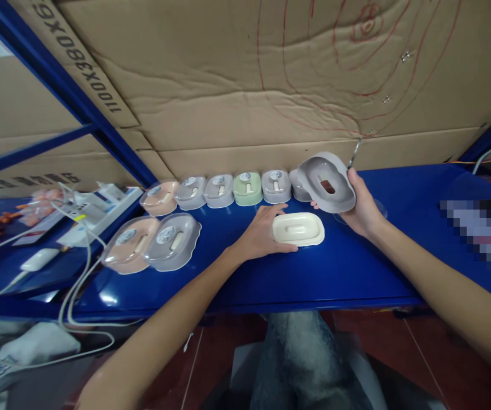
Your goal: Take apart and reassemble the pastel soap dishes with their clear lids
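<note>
1. The left hand rests on the blue worktop, fingers touching the left end of a cream oval tray.
2. The right hand holds a grey oval shell tilted up above the worktop.
3. Along the far edge stands a row of 5 lidded cases: peach, grey, grey, green, grey.
4. Nearer left lie 2 more, peach and grey, touching.
5. White cables trail at the left.
</note>
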Motion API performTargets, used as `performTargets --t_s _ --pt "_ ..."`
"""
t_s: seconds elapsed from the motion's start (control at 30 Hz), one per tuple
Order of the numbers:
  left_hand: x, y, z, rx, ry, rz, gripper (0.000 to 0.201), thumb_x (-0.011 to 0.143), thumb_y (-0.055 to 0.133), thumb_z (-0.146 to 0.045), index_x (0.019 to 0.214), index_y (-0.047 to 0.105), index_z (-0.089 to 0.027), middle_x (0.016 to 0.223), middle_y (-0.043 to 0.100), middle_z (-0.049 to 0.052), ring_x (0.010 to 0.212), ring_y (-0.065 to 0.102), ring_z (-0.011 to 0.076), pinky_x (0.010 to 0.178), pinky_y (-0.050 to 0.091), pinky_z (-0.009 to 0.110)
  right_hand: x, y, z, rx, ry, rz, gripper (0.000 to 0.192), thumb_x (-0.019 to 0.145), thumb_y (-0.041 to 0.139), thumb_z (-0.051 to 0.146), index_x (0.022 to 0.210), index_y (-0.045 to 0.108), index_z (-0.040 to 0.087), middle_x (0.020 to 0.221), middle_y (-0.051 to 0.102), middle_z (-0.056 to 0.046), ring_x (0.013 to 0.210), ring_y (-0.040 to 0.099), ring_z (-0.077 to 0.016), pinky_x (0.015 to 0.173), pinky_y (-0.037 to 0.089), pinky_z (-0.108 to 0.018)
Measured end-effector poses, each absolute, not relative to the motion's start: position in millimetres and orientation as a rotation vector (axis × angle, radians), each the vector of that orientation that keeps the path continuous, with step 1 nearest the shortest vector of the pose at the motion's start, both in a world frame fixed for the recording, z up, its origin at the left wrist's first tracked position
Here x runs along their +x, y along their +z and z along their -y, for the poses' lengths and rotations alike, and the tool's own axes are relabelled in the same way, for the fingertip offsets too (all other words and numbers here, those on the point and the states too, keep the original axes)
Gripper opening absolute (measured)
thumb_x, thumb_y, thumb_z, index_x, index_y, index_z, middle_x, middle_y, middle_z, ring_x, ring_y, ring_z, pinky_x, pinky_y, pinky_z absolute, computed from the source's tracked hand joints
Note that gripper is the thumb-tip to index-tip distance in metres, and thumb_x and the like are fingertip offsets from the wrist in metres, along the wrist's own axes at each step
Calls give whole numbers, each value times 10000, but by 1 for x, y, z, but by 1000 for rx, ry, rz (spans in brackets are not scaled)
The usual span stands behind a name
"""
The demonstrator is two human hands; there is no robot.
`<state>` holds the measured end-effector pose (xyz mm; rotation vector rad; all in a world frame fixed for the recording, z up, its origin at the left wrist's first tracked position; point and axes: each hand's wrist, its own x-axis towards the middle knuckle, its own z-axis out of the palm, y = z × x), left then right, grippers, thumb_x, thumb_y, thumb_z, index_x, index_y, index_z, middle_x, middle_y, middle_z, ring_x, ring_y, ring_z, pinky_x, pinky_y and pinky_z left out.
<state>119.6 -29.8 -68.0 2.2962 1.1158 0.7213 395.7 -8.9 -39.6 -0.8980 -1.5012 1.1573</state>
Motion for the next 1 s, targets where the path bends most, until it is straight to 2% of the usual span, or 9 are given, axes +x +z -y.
performTargets --t_s 0.13,0.33,0.47,0.63,0.9,1.0 --pt "118 -67 29 2353 720 -1070 830 700 1018 -517 1395 630 -280 1446 666 85 1389 539 379 1226 423 574 401 -35 7 -912 1213 1373 886 903 444 976 1366 726 274 1170 829 -132 1130 789 -414 958 641 -610" --pt "117 -68 28 2362 737 -1035 590 722 1015 -475 1175 694 -277 1351 681 75 1335 561 351 1201 441 564 409 -37 3 -854 1357 1294 858 899 430 971 1216 762 246 1118 834 -158 1143 772 -430 962 634 -636" --pt "117 -69 28 2361 735 -1031 551 728 1016 -467 1139 701 -279 1369 672 70 1343 556 346 1204 436 557 409 -40 2 -828 1362 1361 892 886 415 991 1231 747 239 1149 827 -165 1165 760 -445 955 636 -671" --pt "118 -69 28 2377 731 -1027 525 737 1011 -475 1100 693 -268 1357 672 67 1329 556 338 1195 437 543 407 -39 2 -791 1462 1191 820 882 521 938 1259 736 242 1145 827 -162 1184 755 -469 909 654 -699" --pt "117 -67 29 2400 709 -1036 533 750 1005 -449 1115 666 -260 1349 669 66 1326 549 330 1192 436 516 403 -40 4 -723 1540 1046 685 944 540 838 1194 725 229 1021 829 -146 1040 798 -411 791 693 -590" --pt "118 -67 29 2385 697 -1063 609 739 1004 -470 1181 635 -270 1322 672 62 1311 555 341 1178 453 534 400 -42 6 -768 1495 1058 672 948 538 833 1180 734 234 1019 828 -138 1023 804 -400 788 693 -567"
